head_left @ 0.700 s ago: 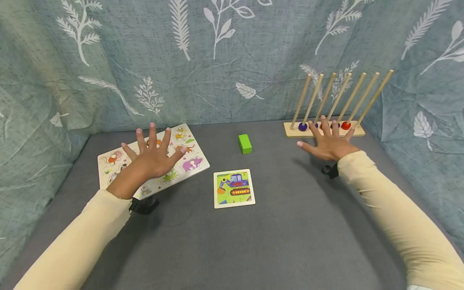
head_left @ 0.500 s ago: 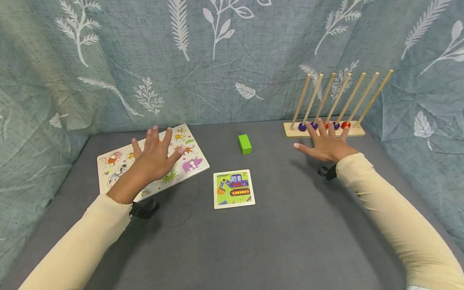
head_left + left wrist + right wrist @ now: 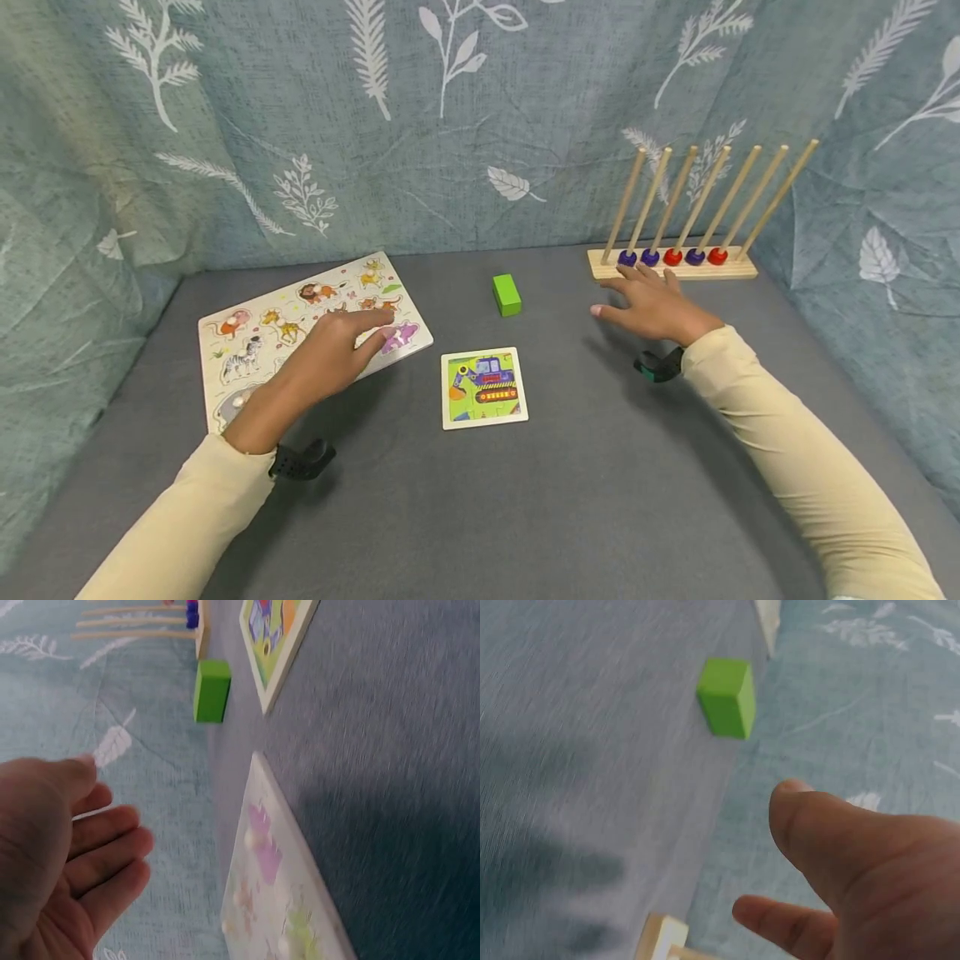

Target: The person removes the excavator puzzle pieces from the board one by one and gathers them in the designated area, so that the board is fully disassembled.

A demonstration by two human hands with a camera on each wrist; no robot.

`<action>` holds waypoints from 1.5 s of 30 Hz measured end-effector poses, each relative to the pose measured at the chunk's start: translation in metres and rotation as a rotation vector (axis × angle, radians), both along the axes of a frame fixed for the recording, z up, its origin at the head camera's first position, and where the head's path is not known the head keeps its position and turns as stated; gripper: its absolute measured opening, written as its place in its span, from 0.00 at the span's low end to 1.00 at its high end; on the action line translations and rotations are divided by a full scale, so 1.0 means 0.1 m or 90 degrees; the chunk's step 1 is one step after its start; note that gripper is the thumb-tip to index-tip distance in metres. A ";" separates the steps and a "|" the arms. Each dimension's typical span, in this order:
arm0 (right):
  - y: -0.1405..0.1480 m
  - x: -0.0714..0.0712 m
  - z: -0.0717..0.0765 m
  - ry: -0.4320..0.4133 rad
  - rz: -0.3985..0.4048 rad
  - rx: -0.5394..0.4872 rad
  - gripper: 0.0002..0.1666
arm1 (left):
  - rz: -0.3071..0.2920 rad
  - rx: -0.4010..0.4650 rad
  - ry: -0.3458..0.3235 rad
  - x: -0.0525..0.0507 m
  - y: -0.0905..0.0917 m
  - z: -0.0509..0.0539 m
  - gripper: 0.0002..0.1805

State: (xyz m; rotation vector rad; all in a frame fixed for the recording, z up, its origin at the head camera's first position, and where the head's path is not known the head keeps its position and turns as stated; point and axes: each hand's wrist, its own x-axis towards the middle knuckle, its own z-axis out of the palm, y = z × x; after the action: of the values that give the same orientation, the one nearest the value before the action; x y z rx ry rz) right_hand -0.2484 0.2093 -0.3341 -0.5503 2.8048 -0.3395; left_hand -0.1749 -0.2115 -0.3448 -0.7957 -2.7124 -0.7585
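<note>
My left hand [image 3: 330, 354] hovers over the white animal peg puzzle board [image 3: 247, 321], its fingers loosely bent and nothing held. In the left wrist view the thumb and fingers are apart, beside the board. On the other side, my right hand [image 3: 648, 304] hangs above the table in front of the wooden peg stand [image 3: 675, 271], fingers spread and nothing in them. Between the hands lie a green block [image 3: 507, 296] and, nearer, a square excavator jigsaw puzzle [image 3: 484, 388]. The block also shows past the thumb in the right wrist view.
Several upright rods rise from the peg stand, with blue and red beads [image 3: 672, 257] at their bases. A patterned curtain [image 3: 450, 192] hangs behind the grey table [image 3: 480, 517]. Black bands [image 3: 302, 460] circle both wrists.
Both hands have drawn in from a wide spread. The left fingers have bent, and the hand has shifted right and nearer. The right hand has moved left, uncovering the beads.
</note>
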 end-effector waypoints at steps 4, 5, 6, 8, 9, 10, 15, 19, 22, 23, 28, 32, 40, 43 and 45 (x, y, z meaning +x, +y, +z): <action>-0.14 0.01 -0.02 0.029 0.022 -0.039 0.34 | -0.057 0.000 -0.012 0.06 0.07 -0.07 0.14; -0.17 0.01 -0.03 0.032 0.026 -0.050 0.33 | -0.067 0.000 -0.016 0.08 0.09 -0.08 0.14; -0.20 0.02 -0.04 0.035 0.031 -0.059 0.32 | -0.077 0.001 -0.020 0.11 0.12 -0.10 0.14; -0.26 0.03 -0.05 0.041 0.045 -0.086 0.30 | -0.094 0.000 -0.025 0.16 0.18 -0.13 0.14; -0.29 0.03 -0.07 0.041 0.054 -0.103 0.29 | -0.106 -0.002 -0.026 0.18 0.21 -0.15 0.14; -0.31 0.03 -0.08 0.043 0.062 -0.116 0.28 | -0.118 -0.003 -0.029 0.20 0.24 -0.17 0.14; -0.40 0.04 -0.16 0.052 0.094 -0.166 0.23 | -0.187 -0.011 -0.052 0.28 0.38 -0.25 0.15; -0.47 0.08 -0.22 0.063 0.098 -0.195 0.20 | -0.232 -0.013 -0.102 0.32 0.46 -0.28 0.15; -0.54 0.10 -0.24 0.069 0.106 -0.213 0.18 | -0.252 -0.031 -0.125 0.34 0.49 -0.30 0.16; -0.56 0.11 -0.25 0.067 0.107 -0.216 0.18 | -0.258 -0.040 -0.129 0.34 0.50 -0.31 0.18; -0.70 0.12 -0.33 0.054 0.118 -0.226 0.17 | -0.285 -0.079 -0.151 0.34 0.53 -0.37 0.22; -0.79 0.12 -0.41 0.044 0.137 -0.242 0.17 | -0.296 -0.082 -0.168 0.35 0.55 -0.42 0.22; -0.89 0.16 -0.54 0.041 0.173 -0.265 0.14 | -0.298 -0.074 -0.154 0.37 0.57 -0.50 0.19; -0.91 0.17 -0.52 0.041 0.170 -0.278 0.13 | -0.294 -0.073 -0.148 0.38 0.59 -0.51 0.18; -0.93 0.17 -0.51 0.037 0.175 -0.286 0.13 | -0.291 -0.075 -0.140 0.39 0.59 -0.53 0.17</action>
State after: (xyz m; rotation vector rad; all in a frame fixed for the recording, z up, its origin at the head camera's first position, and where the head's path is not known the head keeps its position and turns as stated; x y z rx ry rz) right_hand -0.2319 0.1161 -0.3855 -1.0411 2.6572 -0.9141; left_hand -0.1359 -0.1521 -0.3977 -1.4724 -2.8168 -0.8184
